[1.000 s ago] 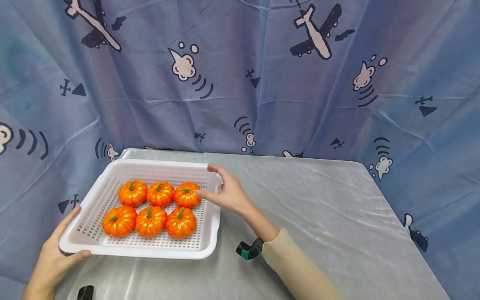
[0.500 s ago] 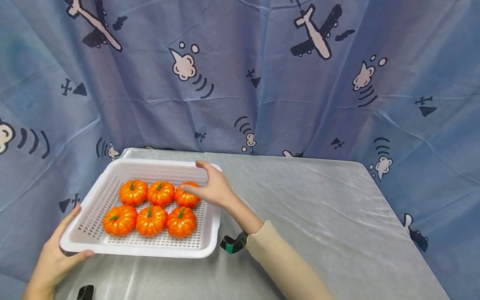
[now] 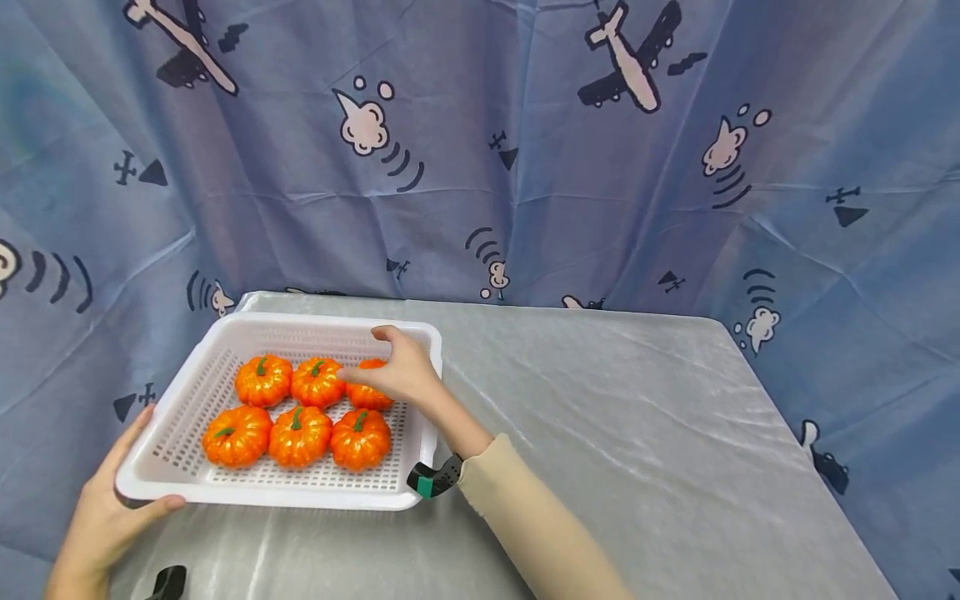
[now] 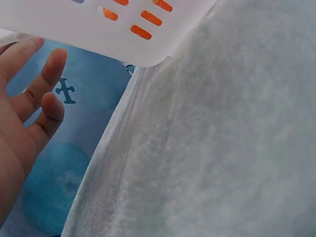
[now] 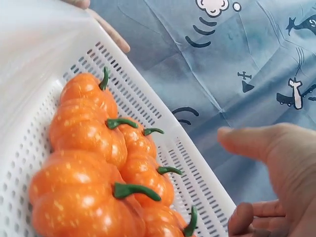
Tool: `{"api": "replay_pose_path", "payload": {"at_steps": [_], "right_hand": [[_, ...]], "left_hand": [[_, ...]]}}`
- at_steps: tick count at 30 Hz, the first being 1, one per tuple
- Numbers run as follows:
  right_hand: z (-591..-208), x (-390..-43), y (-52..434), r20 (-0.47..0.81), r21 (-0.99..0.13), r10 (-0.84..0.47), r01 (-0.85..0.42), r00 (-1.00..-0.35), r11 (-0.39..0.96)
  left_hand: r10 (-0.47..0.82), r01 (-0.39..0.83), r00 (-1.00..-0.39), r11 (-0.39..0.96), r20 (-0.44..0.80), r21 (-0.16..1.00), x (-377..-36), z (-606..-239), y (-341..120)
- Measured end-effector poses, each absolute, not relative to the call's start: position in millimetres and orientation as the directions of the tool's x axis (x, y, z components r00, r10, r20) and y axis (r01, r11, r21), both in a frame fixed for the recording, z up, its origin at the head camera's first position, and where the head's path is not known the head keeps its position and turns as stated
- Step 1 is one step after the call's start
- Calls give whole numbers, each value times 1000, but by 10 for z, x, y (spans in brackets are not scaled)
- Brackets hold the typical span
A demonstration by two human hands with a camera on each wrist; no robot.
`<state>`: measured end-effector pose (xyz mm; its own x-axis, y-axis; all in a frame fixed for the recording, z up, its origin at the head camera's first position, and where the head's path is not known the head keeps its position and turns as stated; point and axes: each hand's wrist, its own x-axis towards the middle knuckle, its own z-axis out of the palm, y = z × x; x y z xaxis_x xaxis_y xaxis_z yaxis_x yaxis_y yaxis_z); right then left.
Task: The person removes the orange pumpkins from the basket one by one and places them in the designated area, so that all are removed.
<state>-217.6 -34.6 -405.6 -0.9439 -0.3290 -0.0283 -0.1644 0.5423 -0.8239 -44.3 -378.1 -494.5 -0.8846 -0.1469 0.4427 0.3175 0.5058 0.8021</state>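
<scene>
A white perforated plastic basket (image 3: 285, 497) sits at the table's left side, holding two rows of orange toy pumpkins (image 3: 300, 437) with green stems. My left hand (image 3: 108, 512) grips its left front corner, thumb along the front rim and fingers at the left side. In the left wrist view, some fingers of that hand stand away from the basket wall. My right hand (image 3: 405, 371) hovers over the right back pumpkin (image 3: 367, 395), partly covering it, thumb and fingers spread apart. The right wrist view shows the right hand (image 5: 291, 182) holding nothing, beside the pumpkins.
Grey cloth covers the table (image 3: 637, 442), which stretches far to the right of the basket. Behind it hangs a blue curtain (image 3: 450, 167) printed with planes and clouds. A black band (image 3: 437, 477) with a green patch is at my right wrist, over the basket's right front corner.
My right hand has moved left from the basket's right rim to over the back row of pumpkins. My left hand keeps its place at the corner, and the pumpkins have not moved.
</scene>
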Motion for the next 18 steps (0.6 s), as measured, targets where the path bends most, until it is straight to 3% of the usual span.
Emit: {"api": "replay_pose_path", "payload": {"at_steps": [11, 18], "right_hand": [[-4180, -2174, -458, -115, -626, -279, -148, -953, 766], [-4220, -2153, -500, -129, -569, -295, -173, -947, 804]], "left_hand": [[-133, 342, -884, 470, 448, 814, -439, -4950, -3705], [-148, 336, -890, 423, 431, 841, -407, -4944, -3722]]}}
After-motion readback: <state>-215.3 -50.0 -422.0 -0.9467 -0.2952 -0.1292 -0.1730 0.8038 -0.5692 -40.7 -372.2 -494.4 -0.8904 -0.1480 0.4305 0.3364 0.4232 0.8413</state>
